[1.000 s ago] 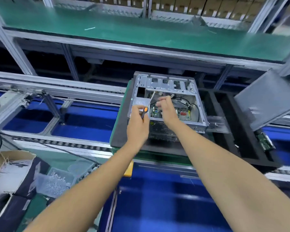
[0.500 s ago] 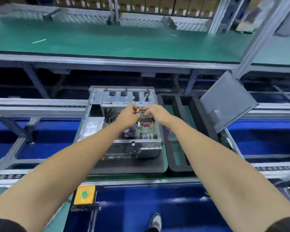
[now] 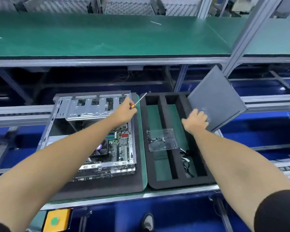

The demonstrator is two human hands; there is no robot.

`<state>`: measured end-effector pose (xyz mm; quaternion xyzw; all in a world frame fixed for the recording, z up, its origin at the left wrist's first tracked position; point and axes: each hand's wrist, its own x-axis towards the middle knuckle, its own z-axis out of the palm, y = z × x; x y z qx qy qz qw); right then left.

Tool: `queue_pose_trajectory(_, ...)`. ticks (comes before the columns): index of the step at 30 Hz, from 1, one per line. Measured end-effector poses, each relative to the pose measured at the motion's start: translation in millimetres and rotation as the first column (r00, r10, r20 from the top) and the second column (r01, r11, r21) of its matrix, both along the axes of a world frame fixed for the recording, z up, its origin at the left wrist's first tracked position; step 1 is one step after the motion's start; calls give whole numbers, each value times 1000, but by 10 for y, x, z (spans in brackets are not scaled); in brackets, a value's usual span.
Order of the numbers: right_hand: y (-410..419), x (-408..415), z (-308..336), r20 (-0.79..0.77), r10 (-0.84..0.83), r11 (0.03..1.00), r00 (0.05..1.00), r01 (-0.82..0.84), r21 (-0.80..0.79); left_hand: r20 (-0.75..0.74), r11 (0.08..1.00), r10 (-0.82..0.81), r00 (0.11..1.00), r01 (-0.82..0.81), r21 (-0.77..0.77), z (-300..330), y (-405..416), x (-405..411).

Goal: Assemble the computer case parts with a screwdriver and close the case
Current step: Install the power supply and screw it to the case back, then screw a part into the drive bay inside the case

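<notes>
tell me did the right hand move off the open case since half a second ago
Yes. The right hand has gone right, off the computer case, across the foam tray to the grey side panel.

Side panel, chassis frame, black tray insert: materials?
Side panel: probably sheet metal, matte dark grey coat; thin, flat, no shine.
Chassis frame: bare sheet steel by the look, silvery, with punched slots and folded edges.
Black tray insert: likely foam; matte, thick soft-edged walls cut into compartments.
Right hand is on the panel; left hand grips the screwdriver.
</notes>
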<state>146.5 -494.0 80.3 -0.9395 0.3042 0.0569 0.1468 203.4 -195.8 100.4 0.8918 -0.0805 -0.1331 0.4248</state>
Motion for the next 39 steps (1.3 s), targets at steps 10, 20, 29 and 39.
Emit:
queue_pose_trajectory(10, -852, -648, -546, -352, -106, 994, 930, 92, -56, -68, 997, -64, 996, 66, 28, -138, -321, 229)
queue_pose_trajectory(20, -982, -680, -657, -378, -16, 997, 926, -15, -78, -53, 969, -177, 983, 184, 165, -212, -887, 97)
queue_pose_trajectory(29, -1160, -709, -657, -357, 11, 999, 934, -23, -28, -316, 922, -365, 876, 386, 4, -554, -2029, -460)
queue_pose_trajectory(39, -1297, -284, 526, -212, 312, 945, 926, -325, -29, -490, 969, -143, 860, 20, -247, -221, -1991, -427)
